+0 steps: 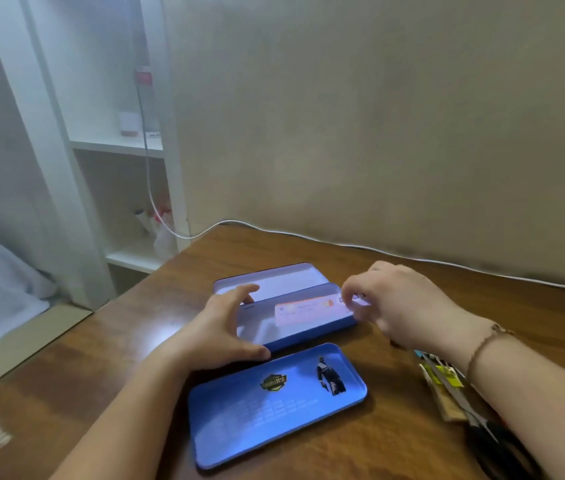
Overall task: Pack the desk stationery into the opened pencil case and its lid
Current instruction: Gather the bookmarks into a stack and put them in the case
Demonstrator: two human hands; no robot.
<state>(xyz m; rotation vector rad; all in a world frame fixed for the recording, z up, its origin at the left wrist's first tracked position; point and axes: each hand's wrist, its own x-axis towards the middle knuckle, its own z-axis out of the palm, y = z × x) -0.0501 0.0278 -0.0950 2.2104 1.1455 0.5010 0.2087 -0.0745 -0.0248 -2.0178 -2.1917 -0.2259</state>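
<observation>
Open blue pencil case [294, 336] mid-desk [101, 358]; pale card [308, 311] inside, pinched at its end by right hand [395, 306]; left hand [218, 327], fingers spread, against case's left edge; blue tray [274, 403] just in front; stationery [443, 386] under right forearm.

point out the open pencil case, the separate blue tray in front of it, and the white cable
open pencil case [260, 332]: head view, near-left inner floor.
blue tray [274, 414]: head view, middle of its flat printed surface.
white cable [412, 259]: head view, stretch along the desk's far edge.

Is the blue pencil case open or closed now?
Open: the pencil case shows its inside, holding a pink flat item; its lid lies apart.
</observation>
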